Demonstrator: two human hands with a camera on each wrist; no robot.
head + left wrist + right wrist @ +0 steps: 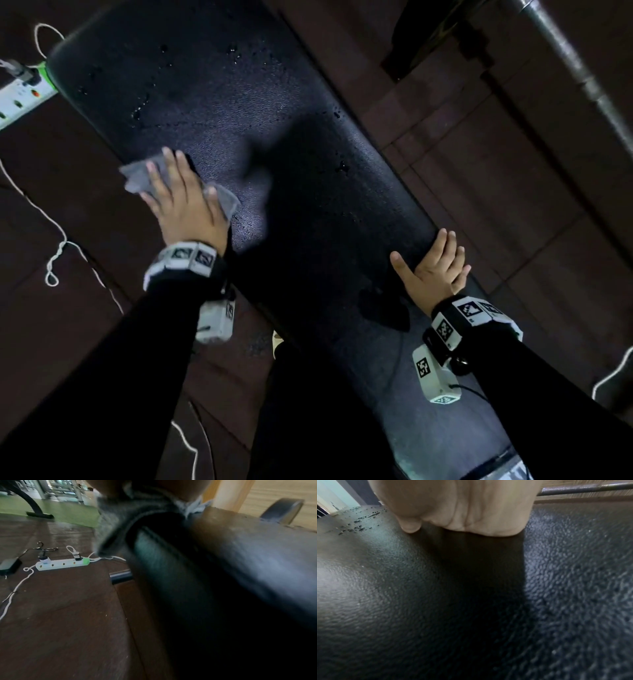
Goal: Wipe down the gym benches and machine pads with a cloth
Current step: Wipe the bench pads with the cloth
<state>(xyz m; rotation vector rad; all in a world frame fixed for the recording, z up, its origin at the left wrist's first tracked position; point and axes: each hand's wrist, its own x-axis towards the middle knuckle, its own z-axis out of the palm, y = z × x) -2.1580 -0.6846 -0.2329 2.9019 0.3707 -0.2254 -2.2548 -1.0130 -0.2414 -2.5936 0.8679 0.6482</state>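
Note:
A long black padded bench [239, 102] runs from the upper left to the lower right, with water droplets [137, 111] on its far part. My left hand [181, 195] lies flat with spread fingers on a grey cloth [137, 174] at the bench's left edge. In the left wrist view the cloth [116, 515] hangs over the pad's rounded edge [171, 561]. My right hand [435, 263] rests open on the bench's right edge, fingers straight, thumb out. The right wrist view shows its palm [471, 507] on the textured pad [419, 588].
A white power strip [20, 96] [61, 563] with plugs and white cables [51, 219] lies on the dark floor left of the bench. A metal bar [575, 68] runs along the upper right. A dark bench foot [121, 576] sticks out below the pad.

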